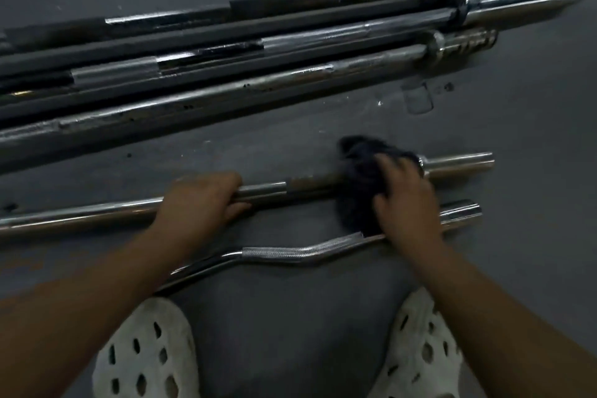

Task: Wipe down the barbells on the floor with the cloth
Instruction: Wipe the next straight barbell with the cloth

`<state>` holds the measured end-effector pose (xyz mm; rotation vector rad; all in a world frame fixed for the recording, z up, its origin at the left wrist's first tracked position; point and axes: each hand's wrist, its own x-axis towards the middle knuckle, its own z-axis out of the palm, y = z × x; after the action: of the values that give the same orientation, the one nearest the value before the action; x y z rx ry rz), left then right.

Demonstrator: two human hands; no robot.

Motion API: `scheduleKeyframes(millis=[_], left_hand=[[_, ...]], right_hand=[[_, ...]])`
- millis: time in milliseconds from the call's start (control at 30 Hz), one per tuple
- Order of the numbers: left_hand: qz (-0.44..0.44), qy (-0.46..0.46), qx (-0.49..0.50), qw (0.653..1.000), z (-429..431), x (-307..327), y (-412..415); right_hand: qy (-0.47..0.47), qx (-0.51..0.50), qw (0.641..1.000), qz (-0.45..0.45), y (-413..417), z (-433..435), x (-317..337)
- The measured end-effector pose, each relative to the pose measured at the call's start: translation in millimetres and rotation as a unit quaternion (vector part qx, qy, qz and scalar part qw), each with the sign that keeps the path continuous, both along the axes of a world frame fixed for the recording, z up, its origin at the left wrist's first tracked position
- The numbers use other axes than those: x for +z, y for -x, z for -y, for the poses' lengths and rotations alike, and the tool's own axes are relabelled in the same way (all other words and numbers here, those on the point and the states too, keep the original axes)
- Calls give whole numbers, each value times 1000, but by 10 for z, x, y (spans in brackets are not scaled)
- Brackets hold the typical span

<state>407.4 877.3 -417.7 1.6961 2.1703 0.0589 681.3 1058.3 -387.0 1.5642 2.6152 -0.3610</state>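
Observation:
A short straight chrome barbell (97, 213) lies across the grey floor in front of me. My left hand (197, 200) grips its shaft near the middle. My right hand (407, 200) holds a dark cloth (358, 168) wrapped over the same bar close to its right sleeve (458, 162). A curved chrome curl bar (274, 254) lies just nearer to me, partly under my right wrist. Several long barbells (226, 90) lie side by side farther away.
My two white perforated shoes (148, 355) stand at the bottom of the view, with bare floor (284, 333) between them. A small clear cup-like object (418, 100) lies on the floor by the long bars' right ends.

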Motion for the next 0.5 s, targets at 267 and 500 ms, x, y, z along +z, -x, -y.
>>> scheduleKeyframes(millis=[267,500], left_hand=[[127,286,-57,948,-493,49,363],[51,157,-17,986,-153,-33,86]], right_hand=[[121,101,984,-81,626,677,90],[87,-102,988,-70,725,832,-49]])
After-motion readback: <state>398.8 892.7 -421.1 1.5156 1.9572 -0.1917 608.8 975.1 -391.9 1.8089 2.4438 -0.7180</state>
